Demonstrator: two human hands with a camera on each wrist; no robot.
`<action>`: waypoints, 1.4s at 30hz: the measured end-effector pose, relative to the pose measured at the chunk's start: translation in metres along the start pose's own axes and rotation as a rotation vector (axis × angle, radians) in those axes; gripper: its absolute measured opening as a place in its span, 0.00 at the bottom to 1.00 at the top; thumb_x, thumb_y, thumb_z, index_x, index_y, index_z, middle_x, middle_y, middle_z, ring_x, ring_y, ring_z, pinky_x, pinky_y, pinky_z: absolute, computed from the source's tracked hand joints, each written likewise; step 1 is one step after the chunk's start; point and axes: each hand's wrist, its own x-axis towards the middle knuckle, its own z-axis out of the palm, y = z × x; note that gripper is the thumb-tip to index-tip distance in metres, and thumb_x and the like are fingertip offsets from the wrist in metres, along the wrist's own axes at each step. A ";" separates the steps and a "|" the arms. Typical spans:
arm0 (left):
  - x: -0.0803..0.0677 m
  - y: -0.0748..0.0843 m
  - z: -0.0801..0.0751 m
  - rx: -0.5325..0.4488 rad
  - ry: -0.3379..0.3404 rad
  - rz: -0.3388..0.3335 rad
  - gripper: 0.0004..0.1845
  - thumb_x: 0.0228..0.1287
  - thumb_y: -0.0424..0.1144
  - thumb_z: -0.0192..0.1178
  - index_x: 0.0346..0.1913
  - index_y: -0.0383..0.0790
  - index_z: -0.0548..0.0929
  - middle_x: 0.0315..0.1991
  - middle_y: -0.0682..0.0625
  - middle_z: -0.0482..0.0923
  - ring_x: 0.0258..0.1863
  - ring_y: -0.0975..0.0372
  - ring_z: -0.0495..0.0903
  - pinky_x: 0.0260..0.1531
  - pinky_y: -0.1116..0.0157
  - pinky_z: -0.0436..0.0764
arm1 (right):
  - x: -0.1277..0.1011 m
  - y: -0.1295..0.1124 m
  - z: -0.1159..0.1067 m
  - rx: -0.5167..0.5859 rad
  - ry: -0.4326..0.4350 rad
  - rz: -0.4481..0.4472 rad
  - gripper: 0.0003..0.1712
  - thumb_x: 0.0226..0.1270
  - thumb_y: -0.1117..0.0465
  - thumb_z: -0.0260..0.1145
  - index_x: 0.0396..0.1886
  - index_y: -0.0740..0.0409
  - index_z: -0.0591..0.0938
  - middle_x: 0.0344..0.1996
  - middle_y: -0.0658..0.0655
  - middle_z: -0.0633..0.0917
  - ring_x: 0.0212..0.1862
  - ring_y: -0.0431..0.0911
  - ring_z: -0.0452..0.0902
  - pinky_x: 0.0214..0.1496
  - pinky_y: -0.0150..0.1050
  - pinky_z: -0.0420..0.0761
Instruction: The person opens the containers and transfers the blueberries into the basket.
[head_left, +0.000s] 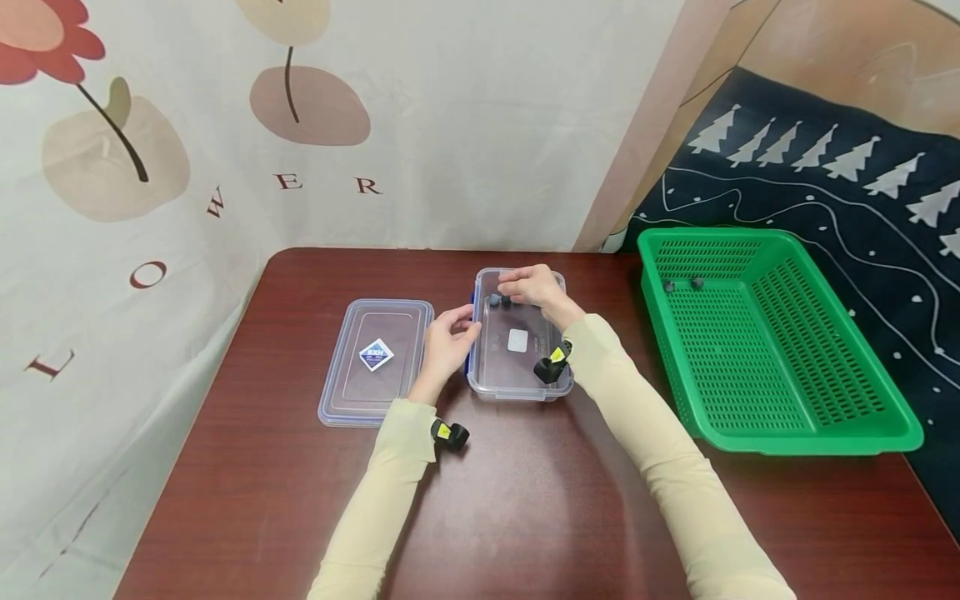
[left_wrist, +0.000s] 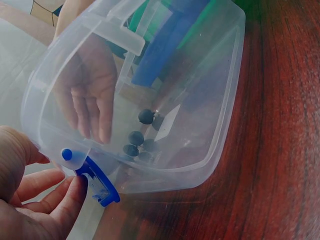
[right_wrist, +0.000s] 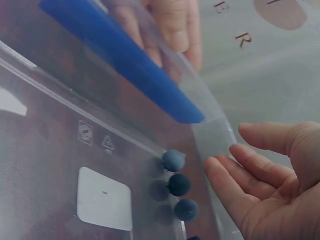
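Here, the left hand [head_left: 447, 340] grips the tilted clear rectangular plastic box [head_left: 519, 367]; beyond the open right hand [head_left: 534, 286], small dark balls [left_wrist: 141, 135] may spill out.

A person's two forearms, seen from the head camera, are clothed in close-fitting long sleeves of pale cream-yellow fabric, smooth and unpatterned, reaching to the wrists and ending in plain cuffs. The left hand [head_left: 448, 340] and right hand [head_left: 534, 287] are bare, with no gloves or rings in view. Each wrist carries a small black device strapped at the cuff: the left wrist unit [head_left: 450, 434] and the right wrist unit [head_left: 552, 366] are stubby, dark and rounded, each marked with a small yellow label. The wrist views show short, plain, unpainted nails on the fingers [right_wrist: 235, 186].
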 end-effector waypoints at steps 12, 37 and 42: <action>0.001 0.000 0.001 -0.002 -0.001 -0.003 0.17 0.56 0.25 0.61 0.50 0.23 0.79 0.44 0.33 0.78 0.41 0.47 0.81 0.43 0.63 0.84 | 0.006 0.009 0.016 -0.115 0.007 0.021 0.17 0.61 0.71 0.61 0.50 0.71 0.79 0.50 0.67 0.80 0.50 0.56 0.79 0.52 0.40 0.81; 0.000 0.001 -0.001 0.016 -0.002 0.025 0.17 0.56 0.25 0.61 0.50 0.23 0.79 0.43 0.33 0.78 0.41 0.47 0.81 0.43 0.63 0.84 | 0.010 0.012 0.030 -0.295 0.002 0.073 0.15 0.51 0.71 0.71 0.41 0.67 0.85 0.40 0.62 0.85 0.37 0.49 0.85 0.61 0.44 0.74; 0.000 -0.001 -0.001 0.017 0.000 0.026 0.17 0.56 0.25 0.61 0.50 0.23 0.79 0.42 0.33 0.78 0.40 0.47 0.81 0.43 0.62 0.84 | 0.008 0.012 0.026 -0.231 -0.038 0.043 0.14 0.52 0.72 0.69 0.40 0.71 0.84 0.41 0.65 0.84 0.38 0.50 0.83 0.47 0.40 0.84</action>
